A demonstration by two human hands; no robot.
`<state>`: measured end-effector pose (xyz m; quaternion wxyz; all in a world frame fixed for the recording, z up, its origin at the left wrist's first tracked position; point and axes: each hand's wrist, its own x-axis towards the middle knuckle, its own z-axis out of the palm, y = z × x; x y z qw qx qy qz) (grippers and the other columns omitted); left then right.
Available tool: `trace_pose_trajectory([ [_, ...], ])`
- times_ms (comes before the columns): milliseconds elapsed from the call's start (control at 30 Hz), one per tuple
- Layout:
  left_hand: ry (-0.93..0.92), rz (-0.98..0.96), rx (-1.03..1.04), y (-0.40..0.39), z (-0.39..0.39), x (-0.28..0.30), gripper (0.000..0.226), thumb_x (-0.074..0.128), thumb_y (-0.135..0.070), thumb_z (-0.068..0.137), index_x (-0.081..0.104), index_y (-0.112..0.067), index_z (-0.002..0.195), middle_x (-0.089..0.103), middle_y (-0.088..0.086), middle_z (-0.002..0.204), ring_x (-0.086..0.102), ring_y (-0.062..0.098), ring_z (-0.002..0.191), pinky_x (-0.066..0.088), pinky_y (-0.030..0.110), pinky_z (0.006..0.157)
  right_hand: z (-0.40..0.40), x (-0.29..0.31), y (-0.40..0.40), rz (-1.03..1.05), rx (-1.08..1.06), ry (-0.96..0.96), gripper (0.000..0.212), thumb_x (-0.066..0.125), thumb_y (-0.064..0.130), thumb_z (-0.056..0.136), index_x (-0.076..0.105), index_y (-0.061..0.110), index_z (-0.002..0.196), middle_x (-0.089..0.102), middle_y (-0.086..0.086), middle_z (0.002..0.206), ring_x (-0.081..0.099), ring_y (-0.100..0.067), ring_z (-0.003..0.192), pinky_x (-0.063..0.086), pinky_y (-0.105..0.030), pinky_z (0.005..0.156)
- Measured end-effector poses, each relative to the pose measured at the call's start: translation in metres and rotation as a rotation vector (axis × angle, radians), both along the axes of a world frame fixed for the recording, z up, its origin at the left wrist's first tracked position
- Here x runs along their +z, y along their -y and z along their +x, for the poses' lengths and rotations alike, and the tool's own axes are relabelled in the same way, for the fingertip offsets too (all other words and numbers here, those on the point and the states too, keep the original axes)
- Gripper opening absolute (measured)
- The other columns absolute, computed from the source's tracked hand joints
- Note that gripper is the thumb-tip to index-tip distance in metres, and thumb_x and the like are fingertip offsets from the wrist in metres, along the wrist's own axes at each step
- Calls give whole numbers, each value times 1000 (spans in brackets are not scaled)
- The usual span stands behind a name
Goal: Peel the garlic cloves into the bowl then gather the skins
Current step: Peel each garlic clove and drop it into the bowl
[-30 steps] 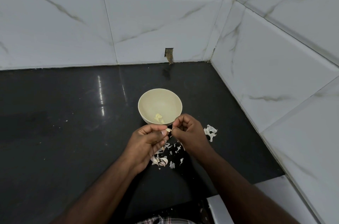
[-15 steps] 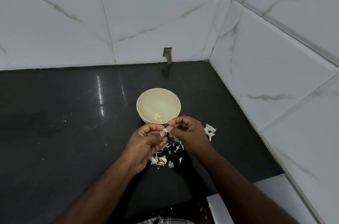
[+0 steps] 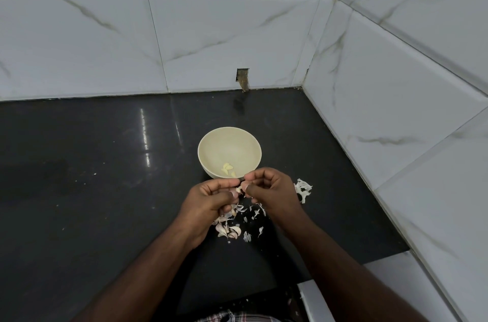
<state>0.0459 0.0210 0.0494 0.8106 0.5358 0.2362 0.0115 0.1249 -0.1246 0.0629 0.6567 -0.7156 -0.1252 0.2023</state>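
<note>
A cream bowl [image 3: 229, 142] stands on the black counter with a few peeled garlic cloves [image 3: 228, 168] in its near side. Just in front of its rim, my left hand [image 3: 208, 201] holds a garlic clove [image 3: 238, 189] between thumb and fingers. My right hand [image 3: 272, 189] pinches at the same clove from the right, fingers curled. Loose garlic skins and unpeeled cloves [image 3: 228, 229] lie on the counter beneath my hands. A larger clump of white skin [image 3: 303, 188] lies to the right of my right hand.
The black counter [image 3: 92, 176] runs far to the left. White marble-patterned tiled walls [image 3: 396, 100] close it in at the back and right. A small hole in the tile [image 3: 243, 78] sits behind the bowl. A white ledge [image 3: 390, 284] lies at the near right.
Both hands stay together at the clove just in front of the bowl; fingers shift slightly on it. The bowl and skins have not moved.
</note>
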Motion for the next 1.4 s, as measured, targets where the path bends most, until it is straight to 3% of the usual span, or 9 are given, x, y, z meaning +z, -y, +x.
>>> trace_pose_trajectory([
  [267, 22, -92, -17, 1, -2, 5, 36, 77, -16, 75, 72, -6, 109, 75, 14, 94, 72, 16, 84, 57, 22, 70, -1, 0, 0, -38, 23, 35, 9, 72, -1, 86, 70, 3, 93, 70, -7, 76, 64, -15, 65, 56, -28, 63],
  [500, 20, -61, 58, 0, -2, -1, 20, 66, 11, 86, 69, -1, 101, 74, 15, 88, 73, 21, 81, 58, 22, 68, -2, -1, -1, -71, 30, 64, 10, 71, 0, 86, 71, 9, 89, 69, -2, 71, 63, -15, 64, 55, -29, 62],
  [667, 17, -60, 82, -2, -3, -1, 18, 64, 10, 87, 69, 0, 102, 74, 14, 92, 74, 20, 82, 59, 22, 69, 2, -5, 3, -114, -24, 114, 12, 69, 1, 87, 72, 12, 89, 71, -8, 75, 65, -16, 67, 56, -33, 64],
  [833, 10, -73, 81, -1, -5, 1, 18, 65, 9, 88, 68, 0, 104, 75, 13, 95, 73, 21, 83, 60, 23, 71, 12, -4, 17, -204, -114, 202, 14, 67, 11, 92, 73, 24, 91, 72, 5, 72, 66, -8, 66, 57, -34, 67],
  [900, 4, -65, 74, 0, -5, 2, 18, 66, 7, 88, 68, -1, 104, 76, 11, 97, 74, 20, 84, 60, 23, 70, 15, -3, 24, -330, -111, 264, 18, 66, 15, 93, 73, 31, 91, 73, 9, 78, 68, -7, 73, 59, -34, 76],
  [1033, 8, -69, 83, 1, -5, 2, 18, 65, 8, 88, 68, -1, 104, 76, 12, 97, 73, 18, 81, 58, 21, 67, 16, 2, 29, -526, -18, 442, 35, 57, -3, 88, 79, 22, 100, 70, 10, 115, 62, -2, 108, 48, -23, 98],
  [1100, 13, -66, 80, 2, -4, 1, 19, 66, 9, 88, 68, -1, 103, 76, 13, 98, 73, 18, 80, 58, 21, 66, 10, 5, 27, -474, 14, 476, 31, 62, 2, 87, 78, 23, 103, 69, 13, 114, 62, 1, 105, 48, -18, 92],
  [1233, 25, -51, 67, 5, -3, 0, 20, 68, 9, 86, 69, -1, 103, 75, 15, 96, 73, 17, 81, 58, 22, 68, -3, 1, 15, -444, 137, 362, 14, 73, 26, 89, 76, 26, 102, 72, 17, 89, 65, 5, 85, 50, -16, 76],
  [1400, 54, -27, 70, 4, -3, -1, 22, 70, 10, 82, 69, -1, 101, 73, 13, 89, 71, 18, 80, 57, 24, 69, -9, -3, 6, -383, 60, 304, 5, 73, 23, 88, 72, 23, 83, 72, 8, 76, 65, -3, 69, 53, -26, 68],
])
